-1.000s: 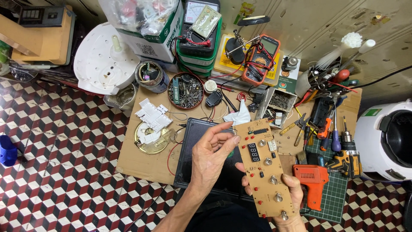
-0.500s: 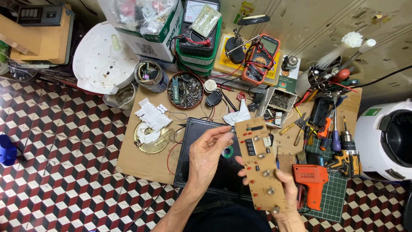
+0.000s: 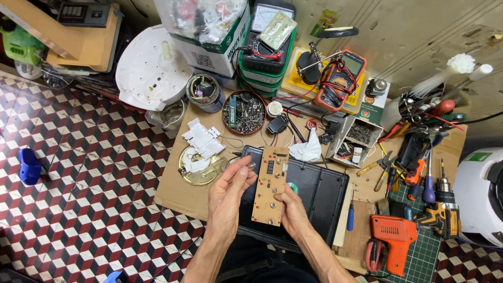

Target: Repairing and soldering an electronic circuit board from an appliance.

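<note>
Head view: a black tray is seen lying beneath the fingers, on a cardboard-topped bench. A tan circuit board is held upright between both hands, gripped underneath by the right hand, while the left hand, fingers curled together, touches its left edge.

Open room is lying left of the left hand, over bare cardboard and tiled floor. Ahead of it, white plastic parts and a screw-filled dish are crowding the way. Right of the right hand, the black tray is staying bare before screwdrivers and an orange tool are blocking passage.
</note>
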